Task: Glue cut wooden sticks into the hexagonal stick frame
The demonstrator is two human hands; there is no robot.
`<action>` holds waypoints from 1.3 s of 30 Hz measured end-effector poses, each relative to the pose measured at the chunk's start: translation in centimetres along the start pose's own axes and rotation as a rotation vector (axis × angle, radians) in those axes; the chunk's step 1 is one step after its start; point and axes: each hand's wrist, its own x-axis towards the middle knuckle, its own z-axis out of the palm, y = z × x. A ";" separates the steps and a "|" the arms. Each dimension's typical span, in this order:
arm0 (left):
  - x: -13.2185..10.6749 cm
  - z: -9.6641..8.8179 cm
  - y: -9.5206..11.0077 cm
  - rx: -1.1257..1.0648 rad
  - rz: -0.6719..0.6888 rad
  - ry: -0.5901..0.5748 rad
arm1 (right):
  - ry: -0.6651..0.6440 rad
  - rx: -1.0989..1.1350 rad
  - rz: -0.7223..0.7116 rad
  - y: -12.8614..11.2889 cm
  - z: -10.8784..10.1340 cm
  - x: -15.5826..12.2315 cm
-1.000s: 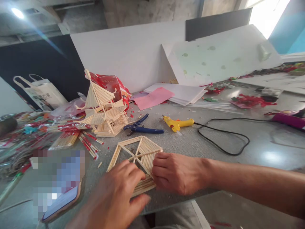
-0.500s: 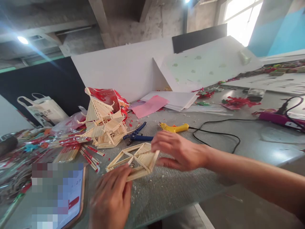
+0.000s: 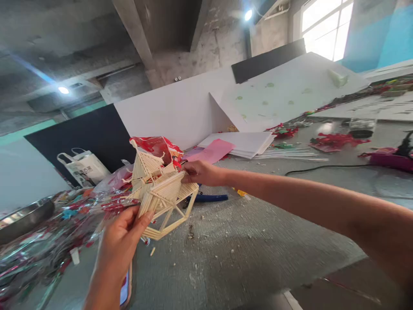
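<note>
A six-sided frame of pale wooden sticks [image 3: 176, 221], partly filled with rows of sticks, is raised and tilted above the table. My left hand [image 3: 124, 234] pinches its near left edge between thumb and fingers. At its far upper corner, my right hand [image 3: 200, 173] is closed on the edge, with some fingertips hidden. Directly behind stands a stick-built model with a pointed roof [image 3: 145, 165], partly covered by the frame. The blue-handled cutter [image 3: 211, 198] lies on the table to the right of the frame. A yellow glue gun [image 3: 241, 193] is mostly hidden beneath my right forearm.
Wrapped stick bundles and plastic scraps [image 3: 80, 215] crowd the left side, with a metal bowl [image 3: 29, 217] beyond. My left hand partly covers a phone [image 3: 125, 286]. Pink paper [image 3: 213, 150] and white boards [image 3: 241, 142] lie behind. A black cable [image 3: 329, 168] crosses the right.
The stick frame has been lifted from the table and tilted up, moving left towards the model. My right hand has moved left and away to its far corner; my left hand now pinches its edge.
</note>
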 end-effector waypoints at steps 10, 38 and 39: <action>-1.6 1.9 -0.6 -0.537 -0.128 0.001 | -0.214 -0.141 0.133 -3.8 -0.5 3.7; -2.1 3.6 -3.3 -0.615 -0.255 0.084 | -0.269 -0.265 0.165 -4.3 1.2 2.2; -2.1 3.6 -3.4 -0.620 -0.252 0.083 | -0.269 -0.267 0.165 -4.3 1.2 2.2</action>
